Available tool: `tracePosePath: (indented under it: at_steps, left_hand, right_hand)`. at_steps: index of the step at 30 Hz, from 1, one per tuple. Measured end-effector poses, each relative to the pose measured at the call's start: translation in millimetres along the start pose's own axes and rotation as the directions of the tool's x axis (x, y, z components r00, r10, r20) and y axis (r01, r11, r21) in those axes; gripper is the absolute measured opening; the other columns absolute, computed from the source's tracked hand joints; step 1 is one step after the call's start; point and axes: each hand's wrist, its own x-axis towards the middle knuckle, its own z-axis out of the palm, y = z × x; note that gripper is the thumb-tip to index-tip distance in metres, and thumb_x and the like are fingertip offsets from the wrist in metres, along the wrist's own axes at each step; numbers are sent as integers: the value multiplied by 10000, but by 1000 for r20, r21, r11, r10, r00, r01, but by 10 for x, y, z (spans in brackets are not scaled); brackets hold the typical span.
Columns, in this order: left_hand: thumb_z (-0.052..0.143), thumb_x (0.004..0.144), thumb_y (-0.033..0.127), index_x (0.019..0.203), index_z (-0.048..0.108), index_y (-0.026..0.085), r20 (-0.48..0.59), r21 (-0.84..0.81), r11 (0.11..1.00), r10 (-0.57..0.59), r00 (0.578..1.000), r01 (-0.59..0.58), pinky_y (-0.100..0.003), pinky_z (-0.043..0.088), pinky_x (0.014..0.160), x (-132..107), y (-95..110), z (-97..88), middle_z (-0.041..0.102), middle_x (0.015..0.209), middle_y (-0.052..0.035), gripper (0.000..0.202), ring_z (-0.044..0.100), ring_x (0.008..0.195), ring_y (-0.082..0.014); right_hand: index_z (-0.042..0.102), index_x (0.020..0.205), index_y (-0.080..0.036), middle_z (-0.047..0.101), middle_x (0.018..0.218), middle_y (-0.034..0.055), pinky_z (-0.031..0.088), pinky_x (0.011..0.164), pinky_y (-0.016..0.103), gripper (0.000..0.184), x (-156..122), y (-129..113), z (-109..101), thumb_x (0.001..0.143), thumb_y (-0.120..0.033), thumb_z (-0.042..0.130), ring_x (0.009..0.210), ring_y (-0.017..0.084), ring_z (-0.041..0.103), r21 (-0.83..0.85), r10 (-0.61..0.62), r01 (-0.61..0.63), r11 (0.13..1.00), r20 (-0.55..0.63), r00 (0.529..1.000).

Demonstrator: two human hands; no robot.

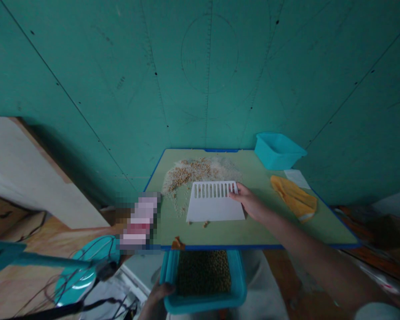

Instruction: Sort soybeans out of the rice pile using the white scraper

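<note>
My right hand (250, 203) grips the right edge of a white slotted scraper (215, 202) that lies flat on the green table (253, 226). Behind the scraper, a spread of rice and beans (193, 171) covers the table's far left part. A few stray beans lie at the scraper's near edge. My left hand (160, 292) holds the left side of a teal bin (203, 280) full of beans, kept just below the table's front edge.
An empty teal bin (278, 150) stands at the table's far right corner. A yellow cloth (295, 198) and a white card (296, 178) lie on the right side. A teal fan (83, 271) stands at lower left. A green wall rises behind.
</note>
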Motion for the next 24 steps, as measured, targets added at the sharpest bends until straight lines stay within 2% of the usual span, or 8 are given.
tracePosePath:
  at_steps: [5,18,24]
  left_hand:
    - [678,503,216,507,666,254,57,12,1000,5,998,-6,-512,457,807,14,-15,-23,719,588,-17,39,604,959,-392]
    - [673,535,250,490,646,261,95,31,1000,-7,995,5,-480,449,845,45,-19,-36,698,544,0,53,615,956,-363]
    - [681,528,230,553,668,253,91,29,1000,-2,996,-1,-476,472,800,8,-10,-21,701,551,-6,36,628,918,-360]
  right_hand:
    - [561,846,-221,627,704,-23,392,603,269,255,-31,2,-11,615,-242,667,629,148,557,14,12,-12,1000,2,1000]
    - [560,872,-219,633,718,-22,398,596,261,251,-47,48,-27,644,-246,663,636,142,564,-6,-8,8,1000,39,999]
    - [558,857,-217,631,722,-24,397,587,261,259,-111,5,-19,628,-264,668,628,144,560,-19,0,0,1000,17,1000]
